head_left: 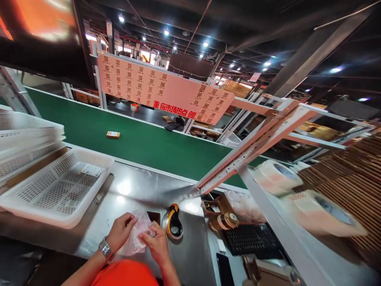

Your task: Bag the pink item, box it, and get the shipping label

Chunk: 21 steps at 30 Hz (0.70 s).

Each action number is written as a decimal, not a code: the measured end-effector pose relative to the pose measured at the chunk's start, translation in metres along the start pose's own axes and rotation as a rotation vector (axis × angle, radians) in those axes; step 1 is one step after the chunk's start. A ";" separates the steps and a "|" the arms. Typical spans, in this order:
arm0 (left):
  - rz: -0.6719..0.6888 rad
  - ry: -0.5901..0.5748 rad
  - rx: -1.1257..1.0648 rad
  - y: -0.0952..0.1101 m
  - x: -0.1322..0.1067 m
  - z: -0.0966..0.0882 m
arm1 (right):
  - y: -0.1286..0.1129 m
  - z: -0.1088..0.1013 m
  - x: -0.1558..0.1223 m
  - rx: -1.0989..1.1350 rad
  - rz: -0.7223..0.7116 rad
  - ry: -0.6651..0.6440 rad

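Observation:
My left hand (120, 231) and my right hand (156, 242) are both closed on a sheet of clear bubble wrap (137, 234), folded around something small that I cannot make out. They hold it low over the steel worktable (133, 190), close to my body. A metal watch sits on my left wrist. Just right of my hands lies a yellow and black tape dispenser (173, 222).
A white perforated tray (59, 184) sits at left, with stacked trays behind it. A green conveyor belt (149, 143) carries a small brown box (113, 134). At right are a black keyboard (253, 238), tape rolls (275, 176), a white frame post and stacked cardboard.

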<state>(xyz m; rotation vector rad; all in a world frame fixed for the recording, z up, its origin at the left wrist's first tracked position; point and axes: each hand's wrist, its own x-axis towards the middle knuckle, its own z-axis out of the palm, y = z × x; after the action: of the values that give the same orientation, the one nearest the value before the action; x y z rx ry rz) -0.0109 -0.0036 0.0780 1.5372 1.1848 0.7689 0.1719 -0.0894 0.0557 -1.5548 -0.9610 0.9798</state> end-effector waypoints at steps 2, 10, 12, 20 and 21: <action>-0.053 0.058 -0.035 -0.006 0.004 -0.005 | 0.009 -0.011 0.006 0.071 0.061 0.080; 0.019 0.143 0.051 0.005 0.014 -0.008 | -0.005 -0.068 0.015 0.479 0.250 0.323; 0.046 0.131 0.071 0.008 0.015 -0.007 | -0.015 -0.087 0.004 0.612 0.169 0.420; 0.140 -0.027 0.113 0.011 0.016 0.013 | 0.000 -0.057 -0.048 0.995 0.211 0.242; 0.137 -0.055 0.091 0.011 0.016 0.016 | 0.001 -0.042 -0.047 0.981 0.213 0.191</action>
<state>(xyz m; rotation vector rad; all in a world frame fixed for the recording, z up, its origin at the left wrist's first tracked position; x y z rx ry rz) 0.0119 0.0059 0.0829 1.7181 1.0954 0.7659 0.1946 -0.1468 0.0670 -0.8815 -0.0978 1.1724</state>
